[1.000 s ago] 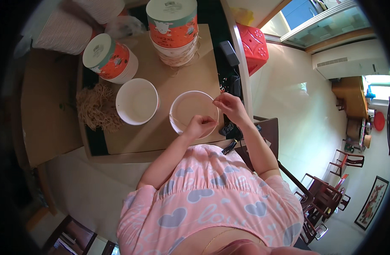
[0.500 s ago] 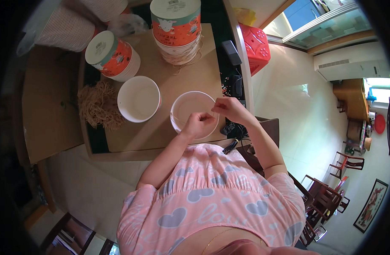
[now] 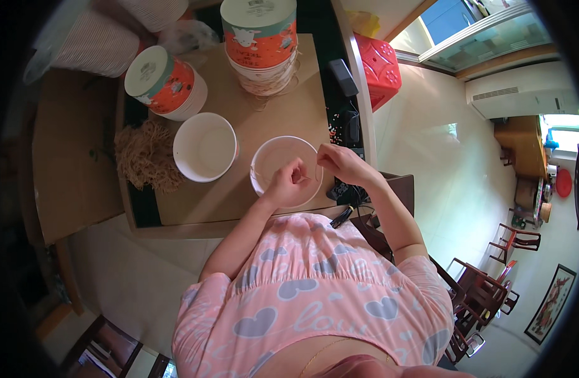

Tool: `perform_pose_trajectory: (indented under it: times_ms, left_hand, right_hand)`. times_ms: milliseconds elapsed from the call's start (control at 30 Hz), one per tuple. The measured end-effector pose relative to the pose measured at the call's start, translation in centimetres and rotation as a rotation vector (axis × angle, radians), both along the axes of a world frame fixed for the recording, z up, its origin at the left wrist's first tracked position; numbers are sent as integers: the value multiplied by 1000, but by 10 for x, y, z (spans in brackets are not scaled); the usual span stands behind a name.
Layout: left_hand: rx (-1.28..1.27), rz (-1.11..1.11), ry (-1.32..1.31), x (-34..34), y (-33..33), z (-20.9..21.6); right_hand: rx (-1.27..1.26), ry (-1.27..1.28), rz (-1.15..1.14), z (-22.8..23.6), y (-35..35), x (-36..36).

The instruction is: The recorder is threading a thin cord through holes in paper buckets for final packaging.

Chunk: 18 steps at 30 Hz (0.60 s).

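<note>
Paper tubs are what I am working with, and the one under my hands [image 3: 282, 165] sits near the front edge of the brown tabletop [image 3: 283, 107], just right of its middle, open side up and pale inside.

Going from the left: a heap of tan raffia-like fibre [image 3: 144, 154] lies at the left edge of the table. Behind it a lidded tub with an orange printed wall [image 3: 166, 82] lies tipped on its side, its pale green lid facing me. Just right of the fibre stands a second open white tub [image 3: 205, 147], upright, close beside the one I handle but not touching it. Further back a stack of the same printed tubs [image 3: 259, 38] rises with a pale lid on top.

My left hand [image 3: 289, 184] rests over the near rim of the tub, fingers curled and pinched together; whether they pin a thin strand or the rim itself I cannot tell. My right hand [image 3: 340, 165] hovers at the tub's right rim, thumb and forefinger pinched, and a fine thread-like line seems to run by them, too thin to be sure.

Right of the table a red plastic stool [image 3: 379, 66] stands on the pale floor.
</note>
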State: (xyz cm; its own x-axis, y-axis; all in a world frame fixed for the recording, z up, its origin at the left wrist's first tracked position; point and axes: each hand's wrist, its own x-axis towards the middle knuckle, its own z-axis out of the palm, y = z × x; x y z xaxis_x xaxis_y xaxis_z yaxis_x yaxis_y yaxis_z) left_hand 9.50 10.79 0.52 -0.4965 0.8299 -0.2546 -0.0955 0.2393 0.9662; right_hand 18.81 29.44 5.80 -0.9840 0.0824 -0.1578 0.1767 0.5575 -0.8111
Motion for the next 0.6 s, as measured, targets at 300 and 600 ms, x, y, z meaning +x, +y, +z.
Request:
perform_pose_trajectory:
  times_ms: [300, 600]
  left_hand:
    - [36, -187, 855, 4, -2, 8]
    - [16, -84, 567, 15, 4, 8]
  right_hand:
    - [188, -10, 44, 2, -16, 3]
    - [195, 94, -157, -9, -30, 20]
